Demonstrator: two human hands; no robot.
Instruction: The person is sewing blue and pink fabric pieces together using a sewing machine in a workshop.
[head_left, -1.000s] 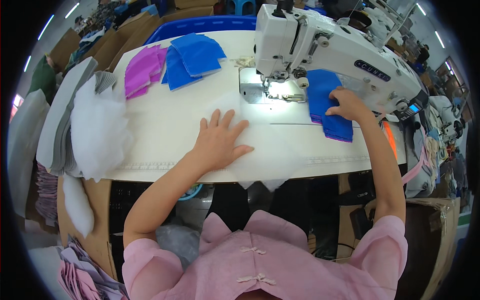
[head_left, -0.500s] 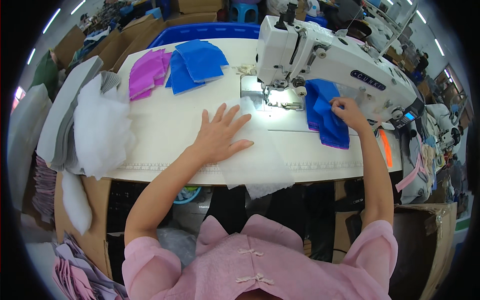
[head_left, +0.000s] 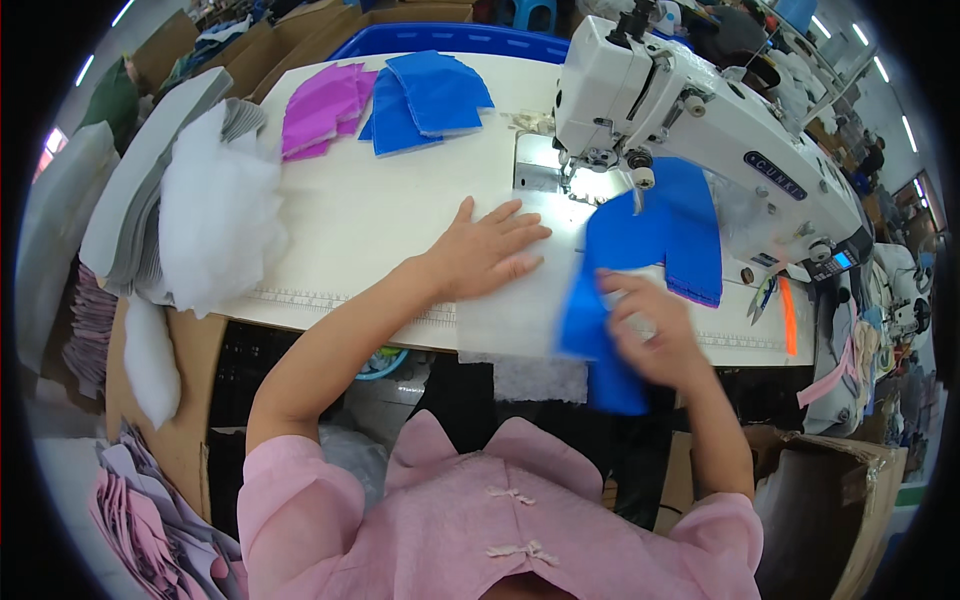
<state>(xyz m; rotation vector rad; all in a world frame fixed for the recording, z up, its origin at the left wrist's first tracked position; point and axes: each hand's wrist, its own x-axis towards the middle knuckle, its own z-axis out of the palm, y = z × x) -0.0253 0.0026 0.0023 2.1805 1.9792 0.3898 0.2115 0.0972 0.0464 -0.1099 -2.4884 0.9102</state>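
My left hand (head_left: 490, 250) lies flat with its fingers spread on a thin white padding sheet (head_left: 505, 320). That sheet hangs over the table's front edge. To the right, my right hand (head_left: 655, 330) is curled, thumb and forefinger pinching a blue fabric piece (head_left: 612, 375), smeared by motion. The held piece covers the right side of the padding and droops past the table edge. More blue fabric (head_left: 690, 215) rests beneath the arm of the white sewing machine (head_left: 690, 110), its lower edge showing purple. The lit needle area stands just beyond my hands.
Purple fabric pieces (head_left: 318, 108) and blue cut pieces (head_left: 432, 95) lie at the back of the table (head_left: 360, 210). Fluffy white padding (head_left: 215, 215) is piled at the left. Thread snips (head_left: 763, 298) and an orange strip (head_left: 788, 315) lie at the right. A cardboard box (head_left: 840, 500) stands below.
My right hand has drawn a blue piece from beside the machine toward me and left, over the padding. The snips have come into sight. My left hand stays spread on the padding.
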